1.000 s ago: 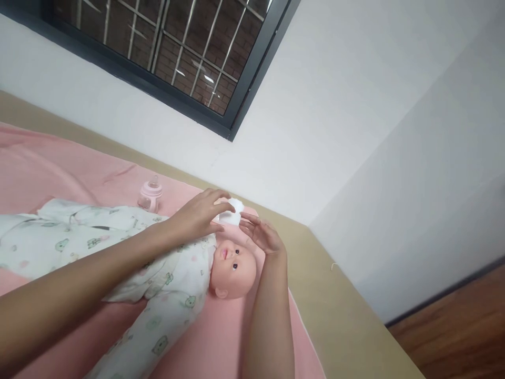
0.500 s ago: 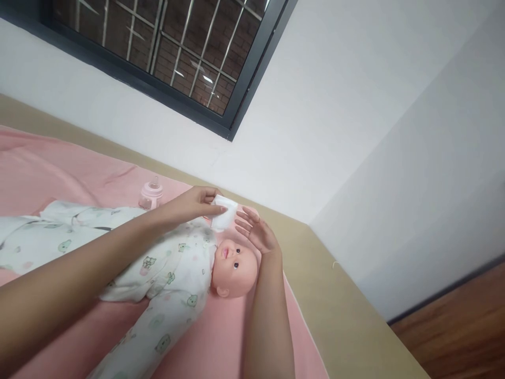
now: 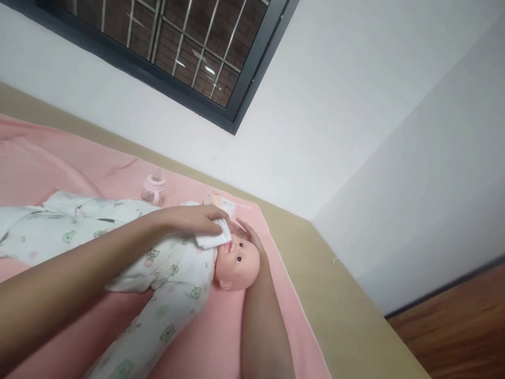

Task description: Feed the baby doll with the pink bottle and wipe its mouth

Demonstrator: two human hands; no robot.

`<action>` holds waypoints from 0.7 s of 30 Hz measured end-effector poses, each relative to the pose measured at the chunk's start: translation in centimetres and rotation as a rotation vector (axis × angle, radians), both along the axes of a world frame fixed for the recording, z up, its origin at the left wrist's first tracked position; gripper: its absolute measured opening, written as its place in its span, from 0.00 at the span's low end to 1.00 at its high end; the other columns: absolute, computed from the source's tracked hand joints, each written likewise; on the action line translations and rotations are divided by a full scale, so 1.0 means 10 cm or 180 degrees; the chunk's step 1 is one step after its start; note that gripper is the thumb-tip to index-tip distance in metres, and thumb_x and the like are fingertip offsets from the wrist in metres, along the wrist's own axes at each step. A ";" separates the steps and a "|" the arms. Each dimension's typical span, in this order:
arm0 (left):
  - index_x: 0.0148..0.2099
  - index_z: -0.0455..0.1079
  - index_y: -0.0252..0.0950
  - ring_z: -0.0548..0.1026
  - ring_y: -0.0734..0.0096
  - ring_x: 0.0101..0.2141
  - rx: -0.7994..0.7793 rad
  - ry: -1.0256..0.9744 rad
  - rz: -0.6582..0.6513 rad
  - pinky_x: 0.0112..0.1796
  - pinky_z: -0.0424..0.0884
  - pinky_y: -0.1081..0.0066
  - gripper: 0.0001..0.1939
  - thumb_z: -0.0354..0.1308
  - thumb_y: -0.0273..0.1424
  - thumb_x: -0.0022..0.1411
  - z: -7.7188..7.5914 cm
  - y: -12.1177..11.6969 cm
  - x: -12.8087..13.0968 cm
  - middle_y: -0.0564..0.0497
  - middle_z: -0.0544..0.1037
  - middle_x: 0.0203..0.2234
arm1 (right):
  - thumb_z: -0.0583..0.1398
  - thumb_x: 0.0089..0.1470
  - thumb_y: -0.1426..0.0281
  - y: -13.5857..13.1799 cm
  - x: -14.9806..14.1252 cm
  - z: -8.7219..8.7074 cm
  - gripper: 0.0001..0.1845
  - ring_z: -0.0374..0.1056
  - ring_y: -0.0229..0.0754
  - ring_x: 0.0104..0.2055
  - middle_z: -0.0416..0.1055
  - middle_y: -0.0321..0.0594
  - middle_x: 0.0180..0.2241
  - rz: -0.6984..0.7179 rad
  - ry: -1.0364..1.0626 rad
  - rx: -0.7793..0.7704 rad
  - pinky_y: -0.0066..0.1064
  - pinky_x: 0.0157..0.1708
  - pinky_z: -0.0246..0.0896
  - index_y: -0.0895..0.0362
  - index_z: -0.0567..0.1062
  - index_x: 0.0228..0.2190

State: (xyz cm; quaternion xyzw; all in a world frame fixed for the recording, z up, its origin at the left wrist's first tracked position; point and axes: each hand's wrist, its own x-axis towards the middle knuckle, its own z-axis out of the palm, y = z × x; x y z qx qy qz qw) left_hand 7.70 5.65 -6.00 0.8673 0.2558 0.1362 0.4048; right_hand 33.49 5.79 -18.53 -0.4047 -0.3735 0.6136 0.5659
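A baby doll in white pyjamas with a green animal print lies on its back, head to the right. My left hand pinches a folded white cloth against the doll's mouth and chin. Beyond the head, my right hand is at the far side of the doll's face, its fingers stretched out and partly hidden by the head. That forearm runs close along the crown.
A pink baby bottle stands beyond the doll's body. Near my left hand lies a small white and peach item, partly hidden. A pink sheet covers part of the tan surface, with a wall and barred window behind.
My left hand has brought the white cloth down and nearer, onto the doll's mouth area. My right hand has lowered from above the head to its far side.
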 end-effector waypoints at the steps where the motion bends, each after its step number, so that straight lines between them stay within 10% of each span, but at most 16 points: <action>1: 0.40 0.71 0.36 0.72 0.65 0.30 0.0075 0.0063 -0.0032 0.27 0.64 0.73 0.13 0.54 0.37 0.54 -0.02 0.01 0.01 0.49 0.75 0.33 | 0.60 0.50 0.56 0.01 0.00 0.01 0.23 0.68 0.43 0.53 0.74 0.36 0.47 -0.0009 0.0005 -0.0016 0.44 0.57 0.59 0.48 0.70 0.48; 21: 0.38 0.75 0.39 0.73 0.65 0.30 0.1096 0.0318 -0.0051 0.28 0.61 0.73 0.10 0.53 0.33 0.56 0.00 -0.23 0.14 0.52 0.77 0.28 | 0.61 0.47 0.53 -0.07 -0.08 0.13 0.25 0.66 0.47 0.53 0.74 0.39 0.46 -0.0054 -0.0437 0.0157 0.48 0.56 0.58 0.47 0.71 0.46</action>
